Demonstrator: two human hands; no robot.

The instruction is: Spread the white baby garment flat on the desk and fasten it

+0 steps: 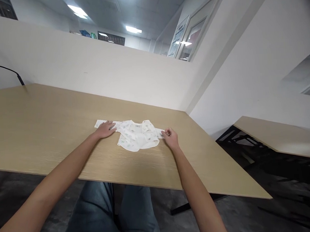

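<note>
A small white baby shirt (137,137) with a scattered print lies spread on the wooden table (137,171), its neckline toward the far side. Both sleeves stretch out sideways. My left hand (106,129) rests flat on the left sleeve, fingers extended, with the cuff showing beyond it. At the other side, my right hand (170,137) pinches the end of the right sleeve between thumb and curled fingers. That cuff is partly hidden by the hand.
A low white partition (104,77) runs along the table's far edge, meeting a white wall (245,67) on the right. A thin black gooseneck stem (20,79) stands at the far left. Beyond a gap to the right is another table (279,132).
</note>
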